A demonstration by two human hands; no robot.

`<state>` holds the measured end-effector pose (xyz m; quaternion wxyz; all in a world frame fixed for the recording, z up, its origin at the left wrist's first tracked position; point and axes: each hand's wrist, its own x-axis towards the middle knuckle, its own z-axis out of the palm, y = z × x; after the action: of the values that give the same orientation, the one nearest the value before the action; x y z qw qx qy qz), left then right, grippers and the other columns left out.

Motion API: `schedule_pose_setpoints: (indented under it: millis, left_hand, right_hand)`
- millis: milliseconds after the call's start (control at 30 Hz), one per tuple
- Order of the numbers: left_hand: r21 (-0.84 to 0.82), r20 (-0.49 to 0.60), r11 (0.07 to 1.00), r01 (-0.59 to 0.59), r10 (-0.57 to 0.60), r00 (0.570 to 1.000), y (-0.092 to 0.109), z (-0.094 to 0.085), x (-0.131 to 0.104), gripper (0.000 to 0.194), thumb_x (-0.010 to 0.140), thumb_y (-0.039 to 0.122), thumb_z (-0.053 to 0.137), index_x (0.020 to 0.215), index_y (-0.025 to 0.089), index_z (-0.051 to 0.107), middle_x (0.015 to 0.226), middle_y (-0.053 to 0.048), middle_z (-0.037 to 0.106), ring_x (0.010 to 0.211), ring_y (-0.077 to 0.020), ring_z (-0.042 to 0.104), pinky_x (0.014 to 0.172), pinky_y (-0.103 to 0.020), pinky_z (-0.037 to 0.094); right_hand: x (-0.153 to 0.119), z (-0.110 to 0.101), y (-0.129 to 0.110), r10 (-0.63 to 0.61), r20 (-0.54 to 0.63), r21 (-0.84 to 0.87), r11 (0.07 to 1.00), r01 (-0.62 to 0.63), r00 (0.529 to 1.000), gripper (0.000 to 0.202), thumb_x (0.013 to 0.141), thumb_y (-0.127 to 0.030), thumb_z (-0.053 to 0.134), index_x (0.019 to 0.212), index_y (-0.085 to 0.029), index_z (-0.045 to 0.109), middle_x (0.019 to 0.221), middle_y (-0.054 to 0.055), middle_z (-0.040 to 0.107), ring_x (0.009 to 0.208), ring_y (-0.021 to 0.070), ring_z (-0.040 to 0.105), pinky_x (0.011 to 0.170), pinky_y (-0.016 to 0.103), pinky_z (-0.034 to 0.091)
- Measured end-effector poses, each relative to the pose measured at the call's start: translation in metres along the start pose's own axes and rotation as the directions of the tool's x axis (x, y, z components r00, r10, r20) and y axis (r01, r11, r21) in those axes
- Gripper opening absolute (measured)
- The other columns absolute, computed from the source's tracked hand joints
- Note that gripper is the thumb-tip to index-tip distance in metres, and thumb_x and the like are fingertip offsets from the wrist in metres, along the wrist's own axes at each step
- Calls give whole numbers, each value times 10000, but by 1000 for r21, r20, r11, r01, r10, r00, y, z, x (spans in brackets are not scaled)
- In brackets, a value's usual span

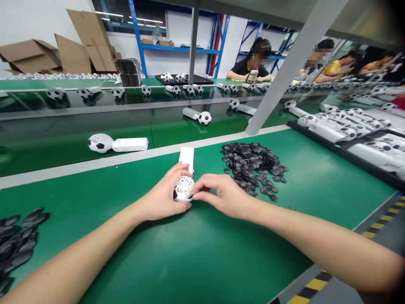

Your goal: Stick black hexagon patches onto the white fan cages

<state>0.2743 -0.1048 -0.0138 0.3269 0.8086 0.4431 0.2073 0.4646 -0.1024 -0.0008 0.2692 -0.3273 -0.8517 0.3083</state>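
On the green bench mat [202,253], far left of the fan in hand: heap of flat black plastic patches [19,240], loose at the mat edge.

Left hand [164,196] is cupped around the small white handheld fan with a football-shaped lattice head [184,188], fingers curled over the head, steadying it. Fan's white bar handle [186,157] points away from the person, flat on the mat. Right hand [221,195] sits touching the head's right side, thumb and forefinger pressed together at the lattice; can't tell if a patch sits between them, too small.

Progress, my read: one black patch shows on the head's lower left, rest of the visible lattice is bare white. So early on this unit, most panels left to fill. Finished look is the black-and-white fan [117,144] lying on the dark conveyor belt [63,126] beyond and left of the one in hand, more of the same further up the belt.

Just right of the fan in hand: big pile of the same black patches [253,166], well stocked. Further right, black tray [348,154] full of white fans lying side by side.

Room: grey slanted steel post [284,76] rises behind the pile, overhead shelf above. Across the belt, other people seated at the far bench, heads down. Flattened brown cardboard boxes [63,50] at back left, blue racking behind. Yellow-black hazard tape [376,228] along the bench's near right edge.
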Motion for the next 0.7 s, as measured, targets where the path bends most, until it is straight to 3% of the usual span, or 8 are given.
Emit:
schedule_pose_setpoints:
  millis: [133,367,467,567,633,700]
  left_hand:
    - [-48,-7,999,8,-9,1000,0,0,0,491,665,297,647,1104,220,441,1413,-79,265,1341,-257,107,1069,-459,183]
    - [-99,-45,995,7,-12,999,2,2,2,404,674,225,607,1059,215,487,1329,-61,416,1344,-275,80,1049,-474,208]
    - [-97,-12,995,-9,8,1000,3,2,3,414,673,236,608,1071,216,494,1328,-61,416,1340,-275,105,1054,-464,195]
    - [-73,19,997,-19,20,1000,3,2,1,484,688,266,601,1147,240,452,1355,-61,351,1331,-272,143,1063,-455,179]
    - [-52,0,998,21,-21,1000,3,0,1,542,679,299,613,1186,250,425,1323,-73,338,1284,-279,250,1047,-450,221]
    - [-56,-11,994,92,-92,996,1,-5,1,578,661,337,628,1196,249,426,1248,-76,369,1182,-282,382,1001,-446,299]
  right_hand:
    - [7,3,5,50,-16,83,995,-48,999,71,748,-138,617,697,-168,579,750,-9,561,717,109,523,678,231,418]
    - [16,7,6,243,95,283,923,-260,965,127,696,-120,635,650,-151,520,635,-46,505,590,76,460,563,199,374]
    - [18,5,11,222,110,311,918,-246,969,135,699,-164,644,661,-153,514,635,-44,519,604,83,476,571,203,381]
    - [17,-16,19,185,117,166,965,-202,976,101,757,-239,601,717,-158,557,701,-16,579,657,104,518,606,218,404]
    - [12,-36,27,213,20,-102,972,-210,977,86,794,-232,557,752,-166,592,755,3,611,693,122,540,638,234,410]
    - [5,-54,36,248,-77,-393,883,-258,966,83,794,-196,551,760,-173,622,788,22,630,721,144,557,661,252,411]
